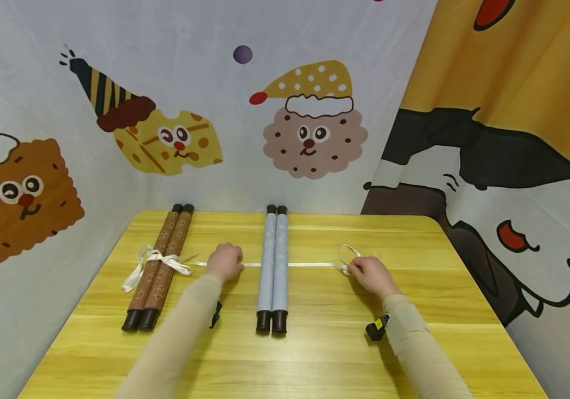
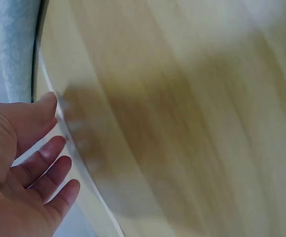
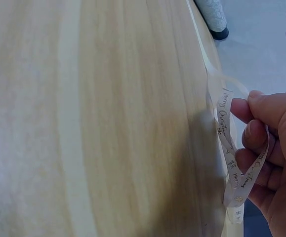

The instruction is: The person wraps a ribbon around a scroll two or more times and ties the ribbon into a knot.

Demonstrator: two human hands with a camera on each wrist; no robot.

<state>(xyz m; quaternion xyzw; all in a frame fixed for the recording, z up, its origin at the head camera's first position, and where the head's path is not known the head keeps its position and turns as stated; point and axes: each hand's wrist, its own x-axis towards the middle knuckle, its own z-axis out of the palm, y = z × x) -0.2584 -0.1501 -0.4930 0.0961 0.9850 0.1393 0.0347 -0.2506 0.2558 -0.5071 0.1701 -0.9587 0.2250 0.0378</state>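
Observation:
A pale blue patterned scroll (image 1: 281, 260), rolled up as two parallel rolls with dark end caps, lies mid-table. A thin white ribbon (image 1: 312, 265) runs crosswise and passes beneath it, hidden there. At the ribbon's left part, my left hand (image 1: 225, 261) hovers low with loosely bent fingers; in the left wrist view the thumb tip is right at the ribbon (image 2: 94, 185). My right hand (image 1: 371, 275) pinches the ribbon's right end, where loops of printed ribbon (image 3: 230, 153) hang between and below the fingers.
To the left lies a brown patterned scroll (image 1: 157, 277) with dark caps, tied round its middle with a white bow (image 1: 157, 256). The wooden table (image 1: 324, 360) ends at a cartoon-printed cloth (image 1: 205, 188) behind.

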